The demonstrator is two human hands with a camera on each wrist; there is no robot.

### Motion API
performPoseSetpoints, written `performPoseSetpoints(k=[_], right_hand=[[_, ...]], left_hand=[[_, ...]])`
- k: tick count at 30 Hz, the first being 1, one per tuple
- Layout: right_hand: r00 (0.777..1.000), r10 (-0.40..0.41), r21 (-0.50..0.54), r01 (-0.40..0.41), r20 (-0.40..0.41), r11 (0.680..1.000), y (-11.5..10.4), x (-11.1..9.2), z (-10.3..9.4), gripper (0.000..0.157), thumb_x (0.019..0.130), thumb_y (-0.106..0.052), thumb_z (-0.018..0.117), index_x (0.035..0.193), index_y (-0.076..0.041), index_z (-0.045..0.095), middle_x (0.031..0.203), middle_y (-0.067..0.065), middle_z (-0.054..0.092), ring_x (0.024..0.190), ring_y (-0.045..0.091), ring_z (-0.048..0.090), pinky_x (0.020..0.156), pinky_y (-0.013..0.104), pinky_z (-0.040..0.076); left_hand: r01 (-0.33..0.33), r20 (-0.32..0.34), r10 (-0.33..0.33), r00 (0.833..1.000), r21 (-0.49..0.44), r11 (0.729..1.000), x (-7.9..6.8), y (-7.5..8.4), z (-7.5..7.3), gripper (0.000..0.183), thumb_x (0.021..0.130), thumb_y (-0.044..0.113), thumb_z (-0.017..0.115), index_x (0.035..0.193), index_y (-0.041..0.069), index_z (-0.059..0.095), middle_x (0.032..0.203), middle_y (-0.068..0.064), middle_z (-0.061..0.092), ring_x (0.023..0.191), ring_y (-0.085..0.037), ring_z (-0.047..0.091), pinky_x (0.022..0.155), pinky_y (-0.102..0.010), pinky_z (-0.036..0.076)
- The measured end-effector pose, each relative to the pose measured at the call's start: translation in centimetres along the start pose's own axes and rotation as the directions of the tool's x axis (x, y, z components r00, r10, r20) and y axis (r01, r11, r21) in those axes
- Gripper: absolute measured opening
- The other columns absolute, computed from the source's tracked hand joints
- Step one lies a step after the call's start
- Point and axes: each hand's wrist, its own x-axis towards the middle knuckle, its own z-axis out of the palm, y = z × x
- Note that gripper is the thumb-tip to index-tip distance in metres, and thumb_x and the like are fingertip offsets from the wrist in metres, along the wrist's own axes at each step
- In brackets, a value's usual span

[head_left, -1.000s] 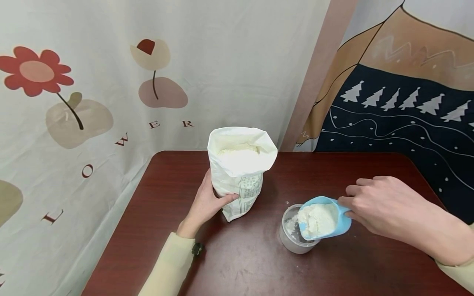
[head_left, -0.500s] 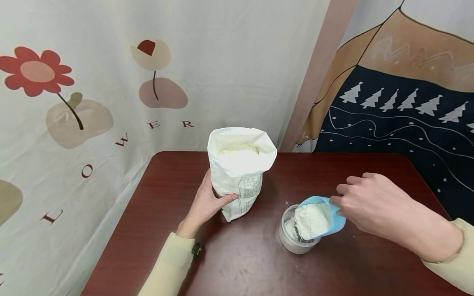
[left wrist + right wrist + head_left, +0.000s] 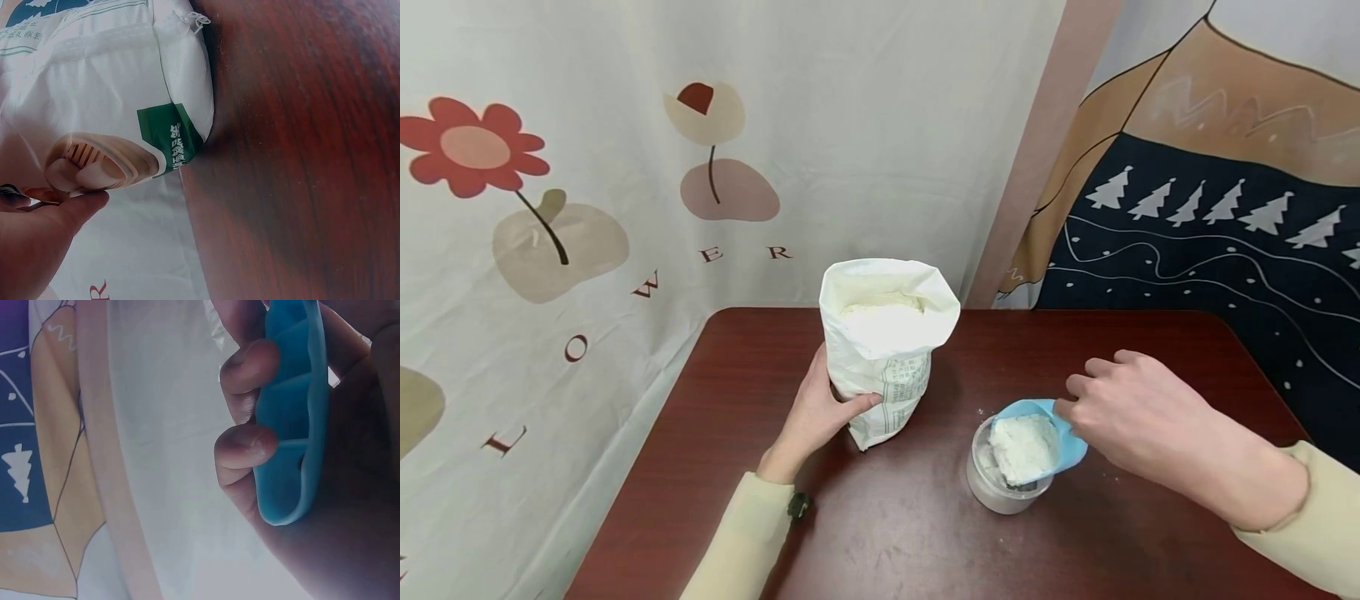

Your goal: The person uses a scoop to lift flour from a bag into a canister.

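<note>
My left hand [image 3: 823,408] holds the side of an upright white flour bag [image 3: 872,367], thumb across its printed front. White powder shows inside the bag's wide mouth. In the left wrist view, the bag [image 3: 106,94] bears a picture of a steamer basket and a green label. My right hand [image 3: 1138,421] grips a blue scoop [image 3: 1070,446] heaped with white powder [image 3: 1026,450]. The scoop's lip tilts down over a clear round container [image 3: 1000,500]. In the right wrist view, fingers curl round the scoop's ribbed handle [image 3: 290,412].
Both hands work over a dark red-brown table [image 3: 895,542]. Specks of powder lie near the container. Behind the table hangs a pale curtain [image 3: 865,150] with flower prints, and a dark patterned cloth [image 3: 1210,225] hangs at the right.
My right hand has moved left with the blue scoop, bringing it further over the container and tipping it more. The powder has shifted toward the scoop's lip. My left hand and the bag stay put.
</note>
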Motion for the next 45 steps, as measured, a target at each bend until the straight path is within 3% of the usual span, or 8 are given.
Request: performPoseSetpoints(k=[7, 18, 45], right_hand=[[1.000, -0.002, -0.034, 0.001, -0.029, 0.999, -0.7, -0.1, -0.1, 0.048, 0.044, -0.016, 0.106, 0.084, -0.014, 0.079, 0.077, 0.006, 0.070, 0.065, 0.024, 0.058, 0.055, 0.035, 0.041], [0.994, -0.027, -0.106, 0.015, -0.109, 0.994, -1.7, -0.4, -0.3, 0.037, 0.053, -0.005, 0.099, 0.082, -0.009, 0.077, 0.074, 0.009, 0.067, 0.065, 0.025, 0.052, 0.058, 0.037, 0.036], [0.989, 0.031, -0.105, -0.047, -0.144, 0.993, -0.7, 0.4, 0.7, 0.039, 0.054, -0.002, 0.100, 0.086, -0.007, 0.079, 0.080, 0.011, 0.071, 0.064, 0.025, 0.051, 0.056, 0.034, 0.033]], left_hand=[[0.002, 0.000, -0.002, 1.000, -0.010, 1.000, 0.0, 0.0, 0.0, 0.106, 0.074, 0.034, 0.095, 0.158, 0.026, 0.033, 0.148, -0.001, 0.046, 0.134, -0.020, 0.048, 0.111, -0.047, 0.038], [0.007, 0.004, -0.007, 1.000, 0.001, 1.000, -0.1, -0.1, -0.1, 0.102, 0.076, 0.036, 0.094, 0.157, 0.022, 0.033, 0.148, -0.002, 0.046, 0.133, -0.021, 0.049, 0.111, -0.048, 0.039], [0.022, 0.004, -0.022, 1.000, 0.008, 1.000, -0.1, 0.0, 0.0, 0.103, 0.075, 0.036, 0.094, 0.158, 0.024, 0.033, 0.148, 0.000, 0.046, 0.134, -0.020, 0.047, 0.111, -0.047, 0.038]])
